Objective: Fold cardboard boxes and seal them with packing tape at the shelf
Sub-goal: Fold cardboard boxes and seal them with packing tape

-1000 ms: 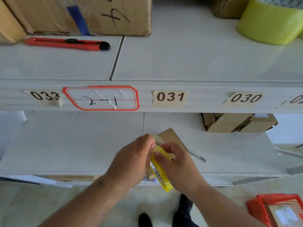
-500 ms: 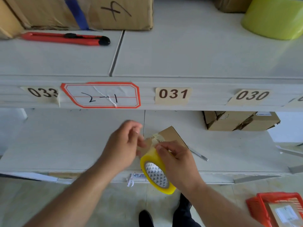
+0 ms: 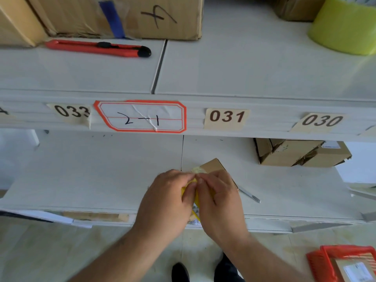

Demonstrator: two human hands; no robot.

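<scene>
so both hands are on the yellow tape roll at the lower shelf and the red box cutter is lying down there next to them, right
Not quite. Both hands, left and right, do hold the yellow tape roll at the lower shelf, but the red box cutter lies on the upper shelf, in front of a large cardboard box, not beside the hands. The head view shows it.
</scene>
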